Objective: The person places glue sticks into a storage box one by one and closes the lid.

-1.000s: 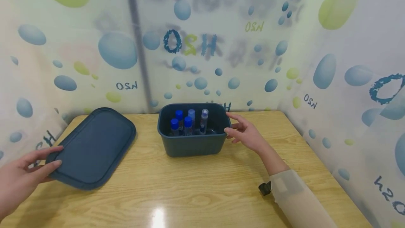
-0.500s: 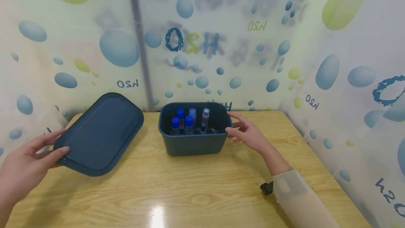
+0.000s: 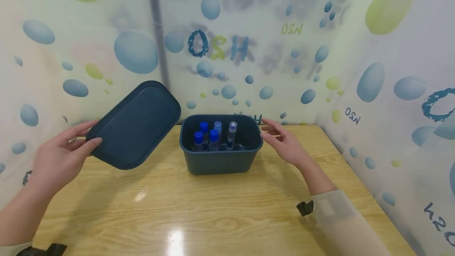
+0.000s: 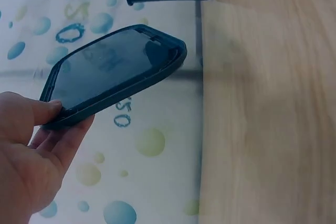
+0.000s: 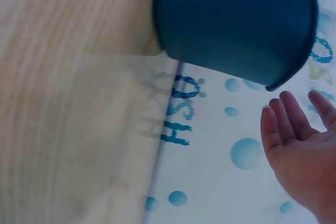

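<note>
My left hand (image 3: 64, 155) pinches the lower left end of a dark blue lid (image 3: 135, 125) between thumb and fingers, holding it tilted above the table. In the left wrist view the lid (image 4: 118, 72) shows its raised rim. A dark blue storage bin (image 3: 220, 163) stands uncovered near the back of the table. Inside it, several small clear bottles with blue caps (image 3: 213, 135) and one with a clear cap (image 3: 232, 134) stand towards the left and middle. My right hand (image 3: 288, 145) is beside the bin's right end, fingers extended; the right wrist view shows a small gap between them.
The wood-grain table (image 3: 213, 216) extends in front of the bin and to both sides. A patterned curtain (image 3: 270, 50) with blue and green ovals hangs behind the table and along its sides. Black straps (image 3: 305, 208) sit at both wrists.
My left hand has raised the lid and carried it rightward, towards the bin. My right hand has come off the bin's right rim and moved slightly right. The bin stays in place.
</note>
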Action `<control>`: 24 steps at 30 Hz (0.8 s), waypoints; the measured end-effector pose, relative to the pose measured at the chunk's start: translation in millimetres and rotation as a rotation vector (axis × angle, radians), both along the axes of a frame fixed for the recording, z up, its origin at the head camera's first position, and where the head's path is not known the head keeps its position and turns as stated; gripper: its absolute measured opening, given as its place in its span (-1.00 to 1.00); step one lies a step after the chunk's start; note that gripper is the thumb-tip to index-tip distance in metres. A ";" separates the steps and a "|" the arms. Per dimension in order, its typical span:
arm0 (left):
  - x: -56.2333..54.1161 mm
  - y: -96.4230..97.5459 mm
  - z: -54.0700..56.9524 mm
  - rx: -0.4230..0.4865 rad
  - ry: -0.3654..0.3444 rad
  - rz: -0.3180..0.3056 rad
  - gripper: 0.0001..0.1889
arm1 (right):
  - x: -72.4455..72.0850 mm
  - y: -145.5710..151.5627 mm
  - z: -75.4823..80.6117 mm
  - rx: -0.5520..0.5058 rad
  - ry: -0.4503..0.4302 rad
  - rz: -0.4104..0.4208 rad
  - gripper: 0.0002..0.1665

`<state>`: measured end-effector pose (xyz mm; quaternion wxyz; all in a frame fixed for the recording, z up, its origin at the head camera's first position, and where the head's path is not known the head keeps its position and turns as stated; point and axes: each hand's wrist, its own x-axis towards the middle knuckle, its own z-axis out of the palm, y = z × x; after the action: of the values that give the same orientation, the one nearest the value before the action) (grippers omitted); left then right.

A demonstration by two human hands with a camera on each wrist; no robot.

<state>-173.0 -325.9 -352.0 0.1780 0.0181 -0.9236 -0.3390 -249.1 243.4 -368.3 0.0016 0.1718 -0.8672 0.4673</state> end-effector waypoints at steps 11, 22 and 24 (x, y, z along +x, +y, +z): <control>-37.4 38.7 20.6 -0.053 0.243 -0.092 -0.45 | 0.1 -10.9 23.4 -0.027 0.085 0.006 -0.33; -68.8 87.3 33.8 -0.050 0.500 -0.274 -0.52 | -4.2 -32.1 46.3 -0.020 0.090 0.016 -0.34; -73.4 96.7 36.6 -0.078 0.553 -0.314 -0.54 | -6.1 -36.3 50.3 -0.022 0.084 0.020 -0.32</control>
<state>-246.4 -229.2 -315.3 0.3684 -0.2241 -0.8441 -0.3188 -255.2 207.2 -318.0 0.0352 0.1998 -0.8595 0.4691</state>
